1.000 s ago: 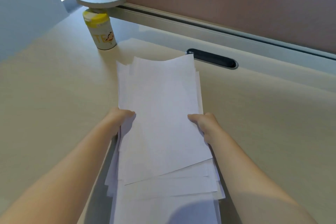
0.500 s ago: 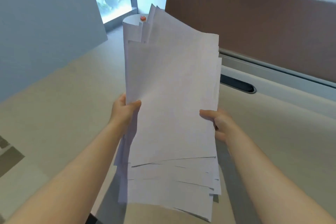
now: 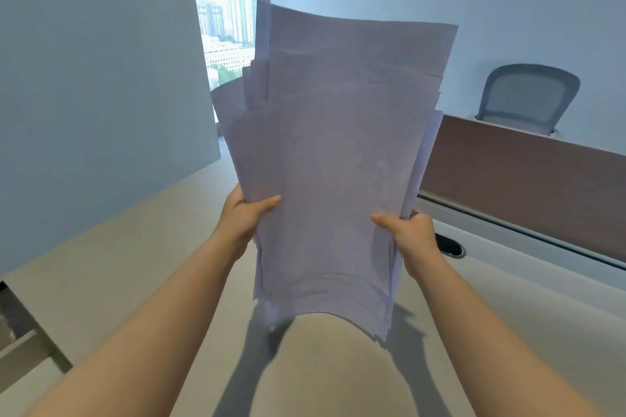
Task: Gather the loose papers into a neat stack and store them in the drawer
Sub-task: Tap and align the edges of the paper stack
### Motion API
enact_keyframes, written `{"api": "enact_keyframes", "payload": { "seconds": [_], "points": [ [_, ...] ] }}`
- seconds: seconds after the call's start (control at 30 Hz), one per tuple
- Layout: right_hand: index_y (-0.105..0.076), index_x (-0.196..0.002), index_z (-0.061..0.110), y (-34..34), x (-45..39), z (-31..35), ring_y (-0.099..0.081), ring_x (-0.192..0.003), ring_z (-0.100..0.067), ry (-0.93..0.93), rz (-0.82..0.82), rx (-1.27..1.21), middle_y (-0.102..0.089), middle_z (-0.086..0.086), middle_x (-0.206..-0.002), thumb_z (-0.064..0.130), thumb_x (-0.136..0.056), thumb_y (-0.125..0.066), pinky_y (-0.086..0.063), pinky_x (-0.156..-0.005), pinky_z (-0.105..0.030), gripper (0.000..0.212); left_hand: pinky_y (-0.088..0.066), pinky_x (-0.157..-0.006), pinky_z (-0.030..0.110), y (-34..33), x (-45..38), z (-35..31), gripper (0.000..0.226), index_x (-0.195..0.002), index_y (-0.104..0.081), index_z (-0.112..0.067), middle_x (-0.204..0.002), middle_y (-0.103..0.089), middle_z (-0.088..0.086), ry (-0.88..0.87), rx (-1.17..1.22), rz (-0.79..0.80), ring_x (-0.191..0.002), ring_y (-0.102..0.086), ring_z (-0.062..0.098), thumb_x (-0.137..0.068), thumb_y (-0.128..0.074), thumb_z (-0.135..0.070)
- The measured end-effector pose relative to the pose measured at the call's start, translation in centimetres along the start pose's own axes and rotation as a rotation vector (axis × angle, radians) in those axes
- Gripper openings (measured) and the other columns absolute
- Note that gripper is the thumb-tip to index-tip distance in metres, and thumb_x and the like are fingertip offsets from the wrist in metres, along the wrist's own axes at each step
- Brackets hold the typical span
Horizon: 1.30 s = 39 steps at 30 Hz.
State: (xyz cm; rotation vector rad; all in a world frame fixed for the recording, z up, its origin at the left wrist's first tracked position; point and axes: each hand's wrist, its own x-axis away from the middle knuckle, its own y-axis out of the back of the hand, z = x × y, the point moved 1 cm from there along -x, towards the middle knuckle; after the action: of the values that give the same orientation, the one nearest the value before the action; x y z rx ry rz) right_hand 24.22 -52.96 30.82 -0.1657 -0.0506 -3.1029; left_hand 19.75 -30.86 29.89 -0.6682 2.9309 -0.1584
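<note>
Now both hands hold the papers (image 3: pixel 333 159) upright above the bench (image 3: pixel 111 267), clear of its surface. The left hand (image 3: pixel 242 218) has its grip closed on the left edge of the sheaf, thumb across the front sheet; the right hand (image 3: pixel 411 237) has its grip closed on the right edge, thumb likewise in front. The sheets are uneven: top edges stand at different heights and fan out, and the bottom edges curl and hang in staggered layers, throwing a shadow on the bench. Behind the papers are a window (image 3: pixel 225 20) and, to the right, a brown divider (image 3: pixel 521 176) with a chair (image 3: pixel 526 96) beyond it. A dark cable slot (image 3: pixel 450 245) lies in the bench just beside the right hand.
</note>
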Motion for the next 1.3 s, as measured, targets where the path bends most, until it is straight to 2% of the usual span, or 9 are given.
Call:
{"api": "enact_keyframes", "payload": {
  "seconds": [0.07, 0.2, 0.4, 0.57, 0.77, 0.93, 1.07, 1.2, 1.3],
  "points": [
    [-0.061, -0.099, -0.001, 0.4, 0.2, -1.1, -0.060, -0.072, -0.023, -0.023, 0.035, -0.032, -0.064, -0.004, -0.081, -0.007, -0.076, -0.064, -0.053, -0.053, -0.019, 0.024, -0.055, -0.060, 0.011, 0.3, 0.1, 1.2, 0.040, -0.108, -0.059, -0.009, -0.087, -0.068, -0.005, 0.038, 0.024, 0.023, -0.077, -0.066, 0.010, -0.072, -0.066, 0.006],
    [-0.059, -0.100, 0.003, 0.9, 0.1, -3.1, -0.055, -0.082, -0.027, -0.115, 0.077, -0.022, -0.061, -0.009, -0.096, -0.011, -0.073, -0.063, -0.046, -0.063, -0.030, 0.030, -0.056, -0.060, 0.018, 0.9, 0.2, 3.8, 0.037, -0.088, -0.066, -0.016, -0.066, -0.075, -0.013, 0.164, 0.049, 0.026, -0.066, -0.070, 0.007, -0.054, -0.072, -0.003],
    [-0.062, -0.103, 0.001, 0.9, -1.1, -3.4, -0.060, -0.076, -0.020, -0.048, 0.029, -0.017, -0.063, -0.003, -0.084, -0.007, -0.073, -0.066, -0.050, -0.063, -0.022, 0.032, -0.053, -0.062, 0.020, -0.4, -0.9, 4.9, 0.034, -0.107, -0.060, -0.002, -0.078, -0.064, -0.001, 0.198, 0.053, -0.079, -0.071, -0.060, 0.014, -0.075, -0.064, 0.008],
    [-0.061, -0.106, -0.006, 0.3, -2.4, -2.1, -0.058, -0.070, -0.020, -0.003, -0.062, -0.062, -0.062, -0.009, -0.093, 0.000, -0.075, -0.067, -0.046, -0.061, -0.022, 0.032, -0.055, -0.059, 0.012, -1.2, -2.9, 3.2, 0.031, -0.106, -0.062, 0.005, -0.052, -0.069, -0.017, 0.055, -0.024, -0.035, -0.055, -0.064, -0.001, -0.075, -0.063, 0.011],
    [-0.065, -0.081, 0.010, 0.8, -3.9, -0.8, -0.065, -0.062, -0.007, 0.078, 0.045, -0.086, -0.070, 0.008, -0.064, -0.008, -0.068, -0.069, -0.048, -0.064, -0.025, 0.023, -0.056, -0.058, 0.012, 0.4, -4.6, 0.7, 0.031, -0.089, -0.065, -0.014, -0.061, -0.074, -0.016, -0.026, 0.007, 0.068, -0.061, -0.069, -0.001, -0.069, -0.067, 0.010],
    [-0.065, -0.076, 0.016, -0.7, -4.5, -1.1, -0.060, -0.070, -0.017, 0.068, 0.162, -0.041, -0.066, -0.001, -0.075, -0.008, -0.063, -0.070, -0.050, -0.068, -0.030, 0.027, -0.056, -0.067, 0.020, 1.1, -5.5, 2.3, 0.052, -0.102, -0.064, -0.006, -0.075, -0.074, -0.009, 0.079, 0.014, 0.099, -0.075, -0.069, 0.010, -0.052, -0.078, -0.003],
    [-0.064, -0.086, 0.005, -2.7, -5.2, -0.2, -0.057, -0.067, -0.012, 0.113, 0.005, -0.105, -0.061, 0.002, -0.072, -0.009, -0.074, -0.064, -0.049, -0.065, -0.024, 0.019, -0.052, -0.078, 0.030, -0.8, -6.9, 2.5, 0.025, -0.094, -0.063, -0.002, -0.072, -0.066, 0.001, 0.106, 0.039, -0.028, -0.078, -0.062, 0.024, -0.073, -0.065, 0.011],
    [-0.062, -0.071, 0.019, -2.6, -6.3, 1.2, -0.062, -0.066, -0.012, 0.168, -0.019, -0.155, -0.067, 0.006, -0.066, -0.006, -0.072, -0.067, -0.052, -0.068, -0.028, 0.025, -0.057, -0.064, 0.017, -0.4, -9.0, 1.3, 0.029, -0.081, -0.063, -0.012, -0.049, -0.069, -0.017, 0.021, 0.073, 0.022, -0.054, -0.067, 0.000, -0.067, -0.068, 0.013],
    [-0.064, -0.073, 0.020, -1.7, -6.6, 1.4, -0.064, -0.066, -0.011, 0.152, 0.098, -0.112, -0.069, 0.014, -0.057, -0.002, -0.062, -0.073, -0.051, -0.064, -0.028, 0.026, -0.059, -0.072, 0.024, 1.2, -9.6, 0.6, 0.038, -0.082, -0.067, -0.018, -0.063, -0.075, -0.015, 0.024, 0.043, 0.172, -0.069, -0.069, 0.007, -0.048, -0.077, -0.005]
  ]
}}
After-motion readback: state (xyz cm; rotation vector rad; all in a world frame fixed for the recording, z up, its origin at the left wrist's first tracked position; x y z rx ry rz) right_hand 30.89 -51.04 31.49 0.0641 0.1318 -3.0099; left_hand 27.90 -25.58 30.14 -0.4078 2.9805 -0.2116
